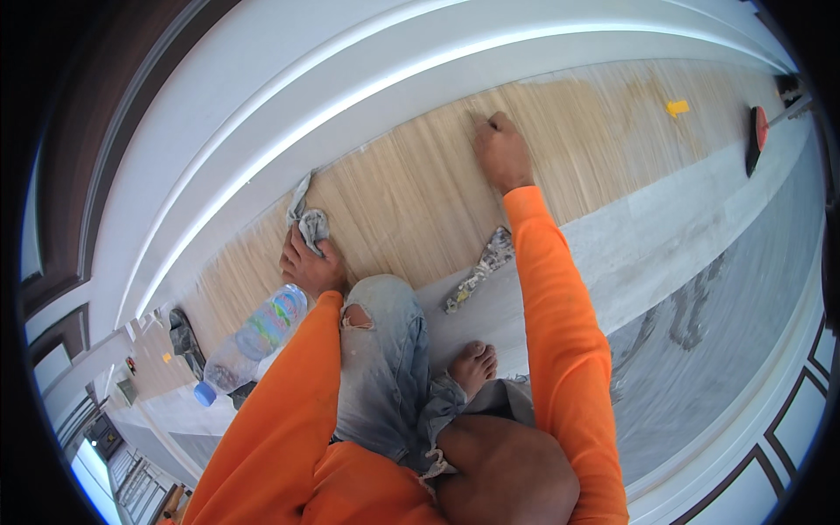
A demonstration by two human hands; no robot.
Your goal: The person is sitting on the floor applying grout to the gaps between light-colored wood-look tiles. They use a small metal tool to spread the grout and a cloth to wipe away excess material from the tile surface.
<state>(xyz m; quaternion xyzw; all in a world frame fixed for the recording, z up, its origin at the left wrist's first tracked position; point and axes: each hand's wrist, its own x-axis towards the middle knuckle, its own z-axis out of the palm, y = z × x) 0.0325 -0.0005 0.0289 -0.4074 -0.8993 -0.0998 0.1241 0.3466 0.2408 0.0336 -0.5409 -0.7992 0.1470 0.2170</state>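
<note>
My left hand (313, 264) is closed around a crumpled grey rag (308, 219) and rests on the wood-grain surface (407, 197). Farther right, my right hand (505, 156) is curled with its knuckles near the far side of the same surface; whatever its fingers may pinch is hidden. Between my arms lies a putty-crusted scraper (479, 269), its broad end close to my right sleeve. A clear plastic bottle (258, 339) with a blue cap lies on its side next to my left forearm.
A white wall with bright trim (350, 94) borders the far edge. To the right are a yellow scrap (676, 108) and a red-and-black tool (757, 140) with a rod. A dark sandal (185, 341) lies left of the bottle. Grey smeared floor (700, 306) stretches along the right.
</note>
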